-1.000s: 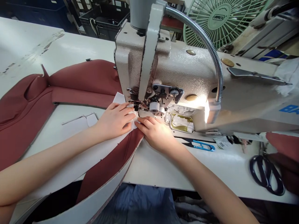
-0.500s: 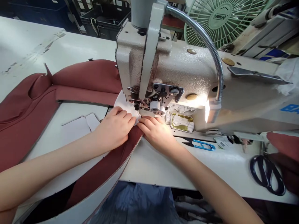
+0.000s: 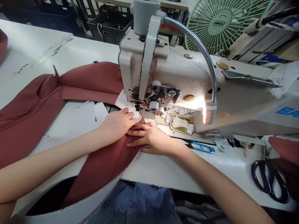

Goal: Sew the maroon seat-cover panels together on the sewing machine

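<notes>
1. Plainly, the only writing we can read is a blue "BA" on the right end of the sewing machine [image 3: 177, 77]; the picture's edge cuts off the rest.
2. The green fan [image 3: 218, 23] behind the machine has a label on its hub, but we cannot read the print. A small white tag [image 3: 221, 145] on the table [image 3: 163, 168] has dark print that is too small for us to read.
3. The red fabric [image 3: 102, 161] runs from the far left of the table, passes under the machine's head, and curves back toward us over the table's front edge.
4. Our left hand [image 3: 118, 124] rests knuckles up, with its fingers bent and close together. The tips sit on a white piece [image 3: 122, 101] just beside the presser foot [image 3: 137, 107]. The thumb is hidden, so we cannot tell whether the hand pinches or only presses.
5. Our right hand [image 3: 149, 138] lies flat on the red fabric with its fingers straight, side by side and pointing left. It touches the left hand's fingertips.
6. The red fabric lies under both hands, and its edge reaches the presser foot just past the fingertips.
7. Blue snips [image 3: 203, 147] lie near the right wrist, and dark scissors [image 3: 266, 179] lie well apart at the far right.
</notes>
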A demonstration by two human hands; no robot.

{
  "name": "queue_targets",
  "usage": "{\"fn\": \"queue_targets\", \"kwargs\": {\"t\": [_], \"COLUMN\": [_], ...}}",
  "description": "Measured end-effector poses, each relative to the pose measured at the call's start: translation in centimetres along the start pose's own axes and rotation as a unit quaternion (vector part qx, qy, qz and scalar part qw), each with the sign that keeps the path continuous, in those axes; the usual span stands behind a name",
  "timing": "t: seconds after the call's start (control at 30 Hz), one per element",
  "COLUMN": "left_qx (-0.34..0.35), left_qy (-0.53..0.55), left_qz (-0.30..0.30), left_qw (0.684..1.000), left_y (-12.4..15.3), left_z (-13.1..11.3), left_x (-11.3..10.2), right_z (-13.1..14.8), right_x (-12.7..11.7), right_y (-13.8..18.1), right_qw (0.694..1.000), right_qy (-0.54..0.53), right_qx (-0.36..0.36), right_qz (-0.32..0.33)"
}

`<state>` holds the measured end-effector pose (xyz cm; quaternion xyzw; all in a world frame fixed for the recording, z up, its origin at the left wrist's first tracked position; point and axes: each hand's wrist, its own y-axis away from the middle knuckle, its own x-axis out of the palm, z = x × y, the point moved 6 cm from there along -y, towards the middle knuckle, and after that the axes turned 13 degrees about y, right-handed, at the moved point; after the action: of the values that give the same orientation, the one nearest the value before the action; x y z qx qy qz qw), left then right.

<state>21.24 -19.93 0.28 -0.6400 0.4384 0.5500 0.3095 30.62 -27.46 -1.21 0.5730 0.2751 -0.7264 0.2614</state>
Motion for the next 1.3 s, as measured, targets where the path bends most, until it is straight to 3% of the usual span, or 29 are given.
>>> {"fn": "queue_targets", "kwargs": {"t": [0.13,0.4,1.0,1.3], "left_qx": [-0.033,-0.058,-0.076,-0.052], "left_qy": [0.063,-0.01,-0.037,-0.035], "left_qz": [-0.03,0.067,0.065,0.069], "left_qw": [0.997,0.996,0.994,0.996], "left_y": [-0.2,-1.3,-2.4,-2.5], "left_z": [0.7,0.4,0.2,0.8], "left_x": [0.1,0.1,0.2,-0.3], "right_z": [0.3,0.6,1.6,1.7], "right_x": [0.1,1.0,0.7,1.3], "right_y": [-0.5,0.1,-0.3,-1.0], "right_qw": [1.0,1.0,0.998,0.994], "right_qy": [-0.001,0.006,0.065,0.086], "right_qx": [-0.003,0.004,0.022,0.071], "right_qz": [0.023,0.011,0.012,0.003]}}
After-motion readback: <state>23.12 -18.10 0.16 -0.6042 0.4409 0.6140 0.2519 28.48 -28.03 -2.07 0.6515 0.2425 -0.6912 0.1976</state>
